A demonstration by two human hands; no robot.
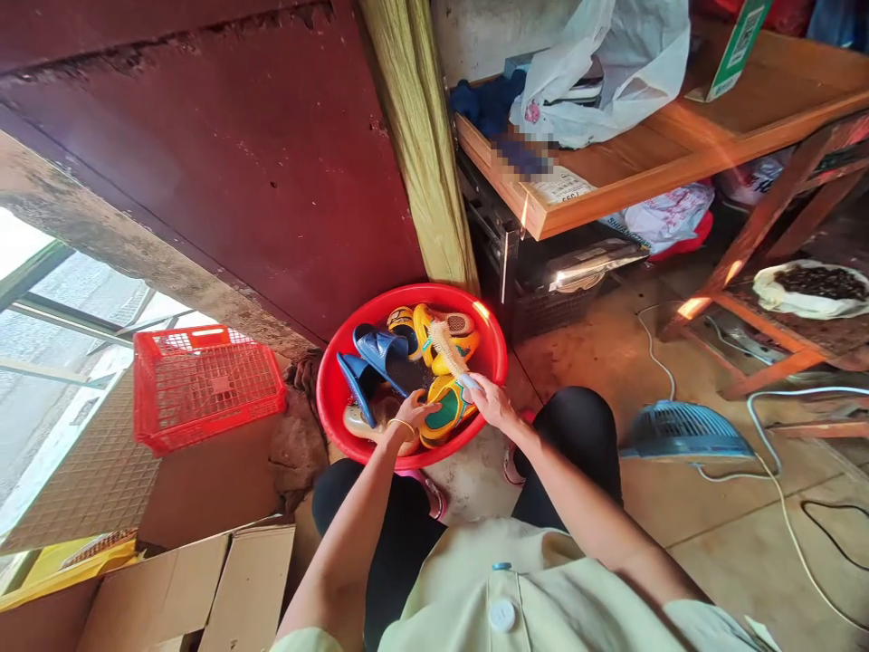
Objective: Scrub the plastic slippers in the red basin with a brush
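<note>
Here, on the near side of the red basin (501,349), a yellow shoe (444,409), presumably light, rubbery, slick, best gripped by its rim, is touched by the left hand (413,413), closure unclear; a brush (445,346) is clasped in the right hand (491,401).

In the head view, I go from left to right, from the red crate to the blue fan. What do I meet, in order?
Red crate, leftmost blue slipper, left hand, right hand, blue fan.
</note>
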